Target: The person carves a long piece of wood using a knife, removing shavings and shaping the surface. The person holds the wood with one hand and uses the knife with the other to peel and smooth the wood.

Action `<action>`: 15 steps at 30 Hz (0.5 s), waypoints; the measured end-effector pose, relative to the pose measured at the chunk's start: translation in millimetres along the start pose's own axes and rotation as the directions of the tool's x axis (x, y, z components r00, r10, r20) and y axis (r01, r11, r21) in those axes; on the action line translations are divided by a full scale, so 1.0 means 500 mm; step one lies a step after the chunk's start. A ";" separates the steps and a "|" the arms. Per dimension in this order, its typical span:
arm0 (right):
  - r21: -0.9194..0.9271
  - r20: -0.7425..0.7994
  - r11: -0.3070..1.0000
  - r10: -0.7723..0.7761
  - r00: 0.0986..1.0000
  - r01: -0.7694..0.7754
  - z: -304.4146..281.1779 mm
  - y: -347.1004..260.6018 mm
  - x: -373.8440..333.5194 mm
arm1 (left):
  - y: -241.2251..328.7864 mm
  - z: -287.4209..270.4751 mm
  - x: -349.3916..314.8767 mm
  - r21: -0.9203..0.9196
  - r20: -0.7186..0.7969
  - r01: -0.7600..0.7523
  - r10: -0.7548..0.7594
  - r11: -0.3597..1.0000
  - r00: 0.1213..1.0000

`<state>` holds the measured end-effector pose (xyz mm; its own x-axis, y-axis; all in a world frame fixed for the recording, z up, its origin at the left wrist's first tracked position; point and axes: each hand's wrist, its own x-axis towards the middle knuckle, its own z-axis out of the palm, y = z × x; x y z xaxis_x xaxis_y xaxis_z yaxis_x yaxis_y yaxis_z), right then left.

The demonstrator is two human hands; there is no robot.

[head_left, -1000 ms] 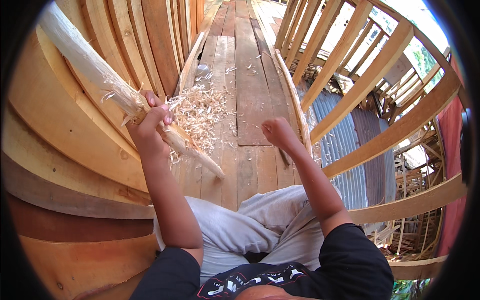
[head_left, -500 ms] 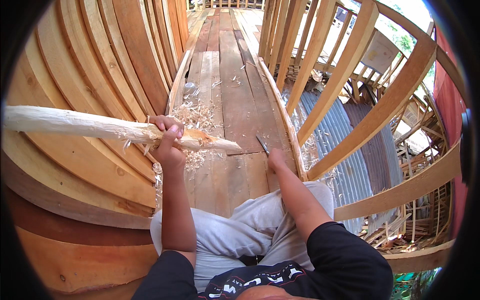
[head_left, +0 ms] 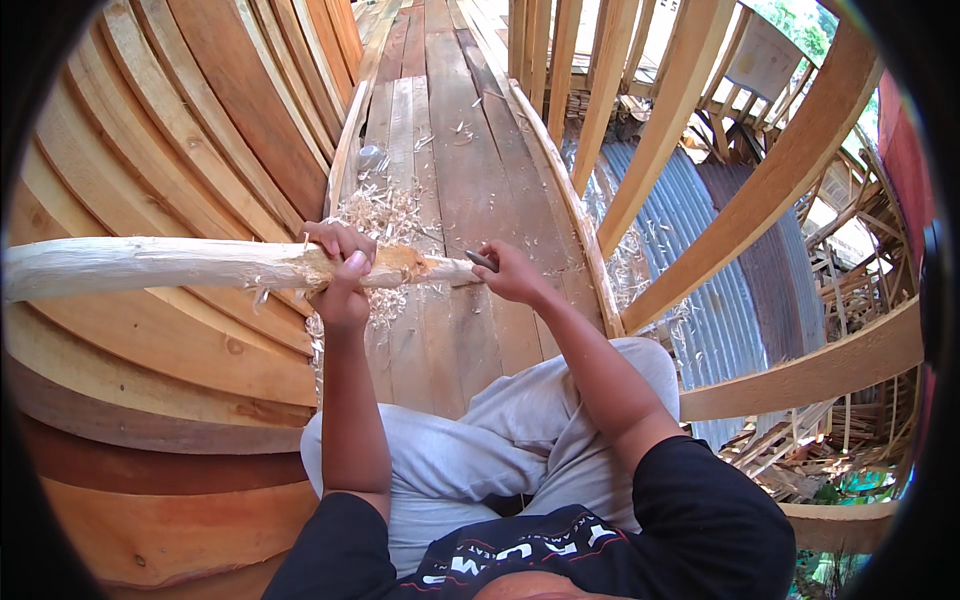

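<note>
A long, pale, peeled wooden pole [head_left: 160, 264] stretches in from the left edge, lying roughly level across my lap's far side. My left hand [head_left: 342, 262] is wrapped round it near its right end, where the surface is rough and cut with loose slivers. Beyond that hand the pole narrows to a whittled tip. At the tip, my right hand [head_left: 515, 272] grips a knife [head_left: 482, 261]; its dark part shows at the fingers, and the blade is hard to make out against the wood.
Curled wood shavings [head_left: 385, 215] lie on the plank floor [head_left: 480, 190] beyond the pole. A small clear container [head_left: 371, 157] stands past them. Upright boards [head_left: 150, 130] line the left side; a slatted wooden railing [head_left: 665, 130] runs along the right, with corrugated metal sheets [head_left: 680, 250] below.
My right hand has risen from low beside the railing to the pole's tip, bringing the knife up and leftward. My left hand keeps its grip on the pole.
</note>
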<state>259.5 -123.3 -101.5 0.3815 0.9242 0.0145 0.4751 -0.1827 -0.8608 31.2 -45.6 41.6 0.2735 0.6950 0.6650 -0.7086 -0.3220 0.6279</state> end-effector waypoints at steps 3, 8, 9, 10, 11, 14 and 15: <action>-0.060 0.034 0.998 0.004 0.999 -0.002 0.011 -0.022 -0.005 | 0.014 0.002 0.016 0.043 0.060 0.090 -0.093 0.995 0.994; -0.033 0.045 0.999 0.032 0.998 -0.030 0.029 0.001 0.020 | 0.013 0.002 0.027 -0.056 0.044 0.096 -0.093 0.994 0.995; 0.038 0.073 0.996 0.077 0.994 -0.080 0.029 0.009 0.020 | 0.004 -0.008 0.022 -0.130 0.055 0.066 -0.059 0.989 0.997; 0.104 0.107 0.986 0.119 0.987 -0.130 0.020 -0.006 0.013 | 0.000 -0.017 0.019 -0.133 0.040 0.049 -0.044 0.990 0.998; 0.168 0.143 0.969 0.158 0.977 -0.181 0.016 -0.011 0.009 | -0.004 -0.025 0.015 -0.136 0.026 0.033 -0.030 0.990 0.999; -0.012 0.270 0.968 0.245 0.931 -0.251 0.007 0.014 0.030 | -0.007 -0.016 0.016 -0.094 -0.056 0.012 -0.017 0.995 0.998; 0.034 0.273 0.956 0.271 0.923 -0.291 0.010 0.021 0.026 | -0.007 -0.010 0.019 -0.062 -0.102 0.022 -0.028 0.998 0.994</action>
<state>265.4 -111.3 -112.8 0.2646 0.8953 -0.3585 0.3163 -0.4317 -0.8447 32.9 -34.6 43.6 0.2258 0.7658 0.6022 -0.7414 -0.2659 0.6161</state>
